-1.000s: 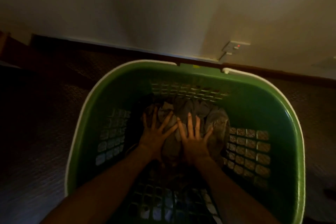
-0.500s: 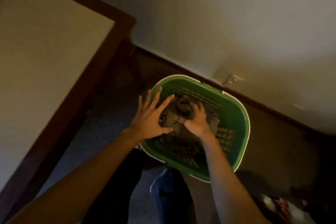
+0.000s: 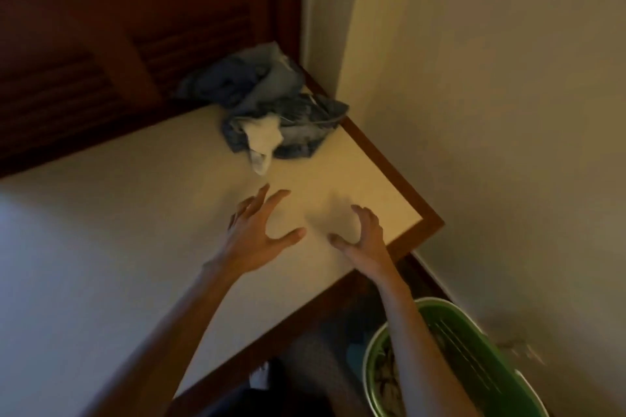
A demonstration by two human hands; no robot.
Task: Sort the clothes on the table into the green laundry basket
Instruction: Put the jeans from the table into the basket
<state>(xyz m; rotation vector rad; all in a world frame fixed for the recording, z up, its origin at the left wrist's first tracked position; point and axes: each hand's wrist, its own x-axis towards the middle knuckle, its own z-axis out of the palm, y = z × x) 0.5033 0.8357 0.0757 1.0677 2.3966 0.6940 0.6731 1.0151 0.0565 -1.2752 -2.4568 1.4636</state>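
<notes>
Hands back above the worktop (image 3: pixel 142 247) after pressing garments down inside the green laundry basket (image 3: pixel 474 345) a second ago; view swung from the basket interior to the table surface. Left hand (image 3: pixel 261 230) raised over the pale top, fingers spread and nearly straight, holding nothing. Right hand (image 3: pixel 364 234) just beside it, fingers loosely curved downward, likewise holding nothing; contact with the surface not determinable.

Remaining clothes at the far right corner of the worktop: a crumpled heap of blue denim garments (image 3: pixel 267 101), with a white sock-like piece (image 3: pixel 262 140) lying against its near edge. Heap well apart from both hands, straight ahead of the fingertips.

Basket on the floor at near right, beside the wall (image 3: pixel 491 112) and below the worktop corner; brownish clothing (image 3: pixel 386 379) visible inside, partly hidden behind the right forearm. Dark wooden panel (image 3: pixel 101 44) behind the far edge of the worktop.

Judged stage: one deposit complete, reach for the next load under way. Last visible pile still to gather, so task likely near its end. Loose white piece liable to drop during a two-handed scoop of the denim.
</notes>
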